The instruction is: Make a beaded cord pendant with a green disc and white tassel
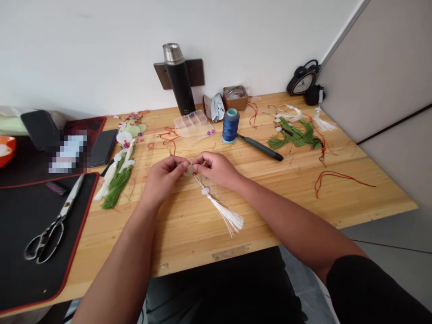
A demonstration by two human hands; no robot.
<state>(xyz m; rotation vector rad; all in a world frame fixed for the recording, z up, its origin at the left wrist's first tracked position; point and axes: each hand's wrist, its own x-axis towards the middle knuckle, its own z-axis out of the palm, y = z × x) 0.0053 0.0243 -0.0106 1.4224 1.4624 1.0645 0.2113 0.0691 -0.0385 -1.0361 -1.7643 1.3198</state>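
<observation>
On the wooden bench (286, 202), the left hand (163, 180) and right hand (216, 170) pinch one green disc (188, 171) with one white tassel (228, 219).

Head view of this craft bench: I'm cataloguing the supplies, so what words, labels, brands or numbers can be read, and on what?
No text can be read clearly.
Round black alarm clock: dial numerals too small to read.
Pixelated white patch: blurred, unreadable.
Blue thread spool: no label shows.
White cord tassel hanging from the left hand and right hand: no text shows.
</observation>
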